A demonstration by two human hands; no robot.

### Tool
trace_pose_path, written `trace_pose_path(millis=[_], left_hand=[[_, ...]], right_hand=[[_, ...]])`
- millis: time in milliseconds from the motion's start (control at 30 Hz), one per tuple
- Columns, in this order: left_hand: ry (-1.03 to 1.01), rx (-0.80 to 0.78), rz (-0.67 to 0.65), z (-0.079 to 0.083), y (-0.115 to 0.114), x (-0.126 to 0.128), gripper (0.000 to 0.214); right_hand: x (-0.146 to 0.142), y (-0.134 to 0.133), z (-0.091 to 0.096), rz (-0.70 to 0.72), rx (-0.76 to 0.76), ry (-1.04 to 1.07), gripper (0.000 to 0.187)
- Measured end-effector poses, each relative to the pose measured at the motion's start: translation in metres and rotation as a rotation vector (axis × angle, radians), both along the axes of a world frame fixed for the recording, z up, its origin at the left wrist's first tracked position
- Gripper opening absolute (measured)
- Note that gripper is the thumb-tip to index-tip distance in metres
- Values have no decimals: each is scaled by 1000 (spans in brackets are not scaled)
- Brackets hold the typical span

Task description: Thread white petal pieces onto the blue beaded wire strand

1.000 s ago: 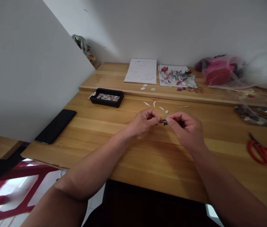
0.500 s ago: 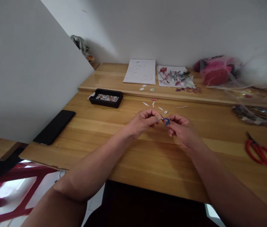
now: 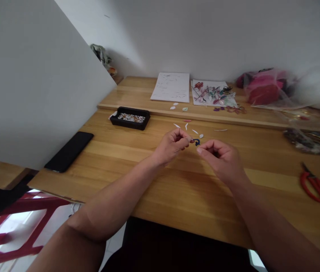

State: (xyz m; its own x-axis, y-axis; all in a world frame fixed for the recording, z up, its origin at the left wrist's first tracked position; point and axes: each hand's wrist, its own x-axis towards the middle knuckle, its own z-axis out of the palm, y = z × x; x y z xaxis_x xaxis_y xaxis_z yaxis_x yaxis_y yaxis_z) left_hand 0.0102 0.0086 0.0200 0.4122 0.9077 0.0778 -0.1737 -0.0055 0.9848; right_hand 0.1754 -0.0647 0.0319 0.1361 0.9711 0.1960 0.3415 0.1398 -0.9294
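Between the thumb and fingertips of my left hand (image 3: 173, 146) is a small dark-blue curved piece (image 3: 196, 140), hooked in shape, perhaps thread-wrapped wire. It juts out to the right above the table. My right hand (image 3: 224, 160) is just to the right of it, thumb and forefinger pinched together close to its lower end. What those fingers hold, if anything, is too small to make out. Beyond my hands lie small white leaf-shaped pieces (image 3: 201, 136) and a thin pale stick (image 3: 220, 130).
A black tray (image 3: 114, 120) of beads and a phone (image 3: 69, 152) lie left. Red-handled scissors (image 3: 319, 189) are at right. On the back ledge rest white paper (image 3: 171, 87), a sheet with colourful flower pieces (image 3: 213, 94) and a bag with pink contents (image 3: 264, 88).
My right hand has drawn slightly away from the blue piece, uncovering its hooked end, and its fingertips have come together. My left hand keeps its pinch. The whole view has shifted slightly.
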Motion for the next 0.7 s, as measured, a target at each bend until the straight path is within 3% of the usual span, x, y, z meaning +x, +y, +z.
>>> trace_pose_path(millis=[267,700], left_hand=[[17,45,-123,-4,-1,-1,16],[-12,7,-277,-2,-4,-1,23]], right_hand=[[5,1,0,-67,192,-130,10],[13,11,-7,-93,103,-46,13]])
